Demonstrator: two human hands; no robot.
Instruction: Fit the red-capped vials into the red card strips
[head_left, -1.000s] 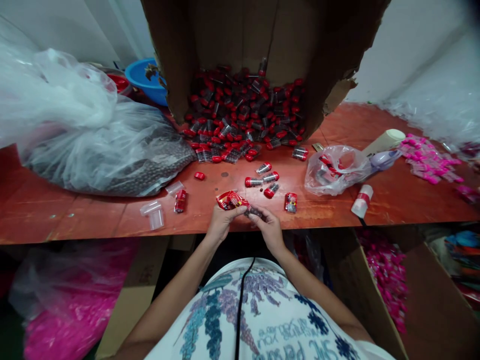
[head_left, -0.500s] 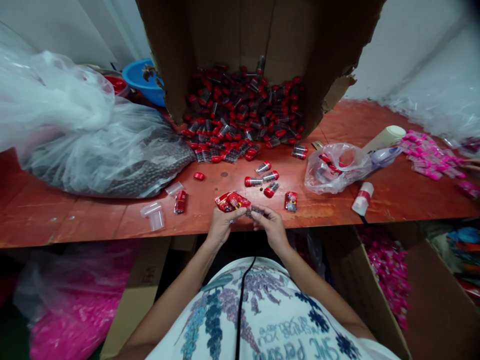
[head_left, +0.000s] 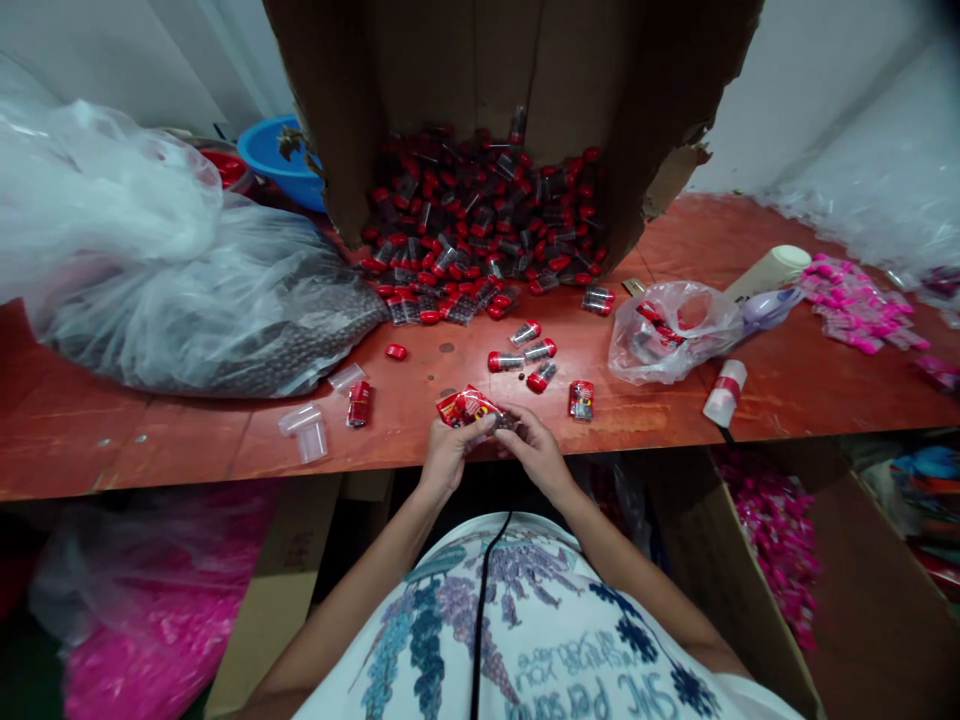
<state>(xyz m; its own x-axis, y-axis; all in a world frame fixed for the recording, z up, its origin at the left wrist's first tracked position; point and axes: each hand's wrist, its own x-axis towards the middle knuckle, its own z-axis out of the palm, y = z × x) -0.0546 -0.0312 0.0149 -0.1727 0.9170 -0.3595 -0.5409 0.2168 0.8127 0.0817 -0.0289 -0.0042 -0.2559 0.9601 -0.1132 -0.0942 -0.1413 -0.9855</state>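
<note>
One red packet (head_left: 471, 402) lies roughly left-right lengthwise, fingers of left hand (head_left: 447, 452) and right hand (head_left: 538, 450) gripping it, dark end nearer right.

And here's the red packet (head_left: 466, 403), glossy, with pale and dark print, pinched between left hand (head_left: 448, 450) and right hand (head_left: 538, 448)! Its red part pokes out beyond the left thumb, crumpled and angled up away from the grip; its darker end slopes down rightward, tucked under the right fingers, details there partly hidden.
</note>
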